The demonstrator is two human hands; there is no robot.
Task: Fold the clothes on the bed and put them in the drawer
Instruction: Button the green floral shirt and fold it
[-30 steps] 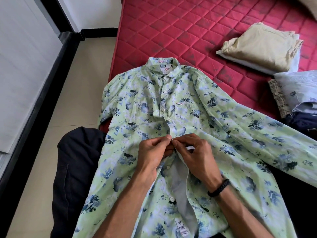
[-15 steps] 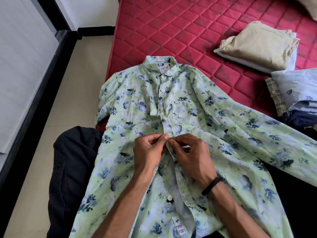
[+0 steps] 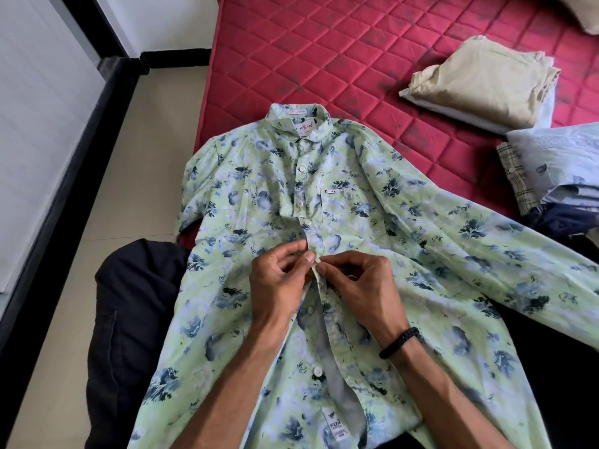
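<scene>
I see soft green floral shirt (image 3: pixel 372 228) flat at quilted red mattress (image 3: pixel 324 53) near edge, left hand (image 3: pixel 278 283) and right hand (image 3: pixel 359 290) pinching its placket

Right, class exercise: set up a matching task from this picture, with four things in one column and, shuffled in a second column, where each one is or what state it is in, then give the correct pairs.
Things
1. floral shirt
2. beige folded garment
3. black braided wristband
4. dark garment

Place or state
A. hanging off the mattress's near left corner, partly under the shirt
B. on the right wrist
C. spread flat, buttoned at the top, open lower down
D. folded, far right on the red mattress

Pairs: 1-C, 2-D, 3-B, 4-A
</scene>
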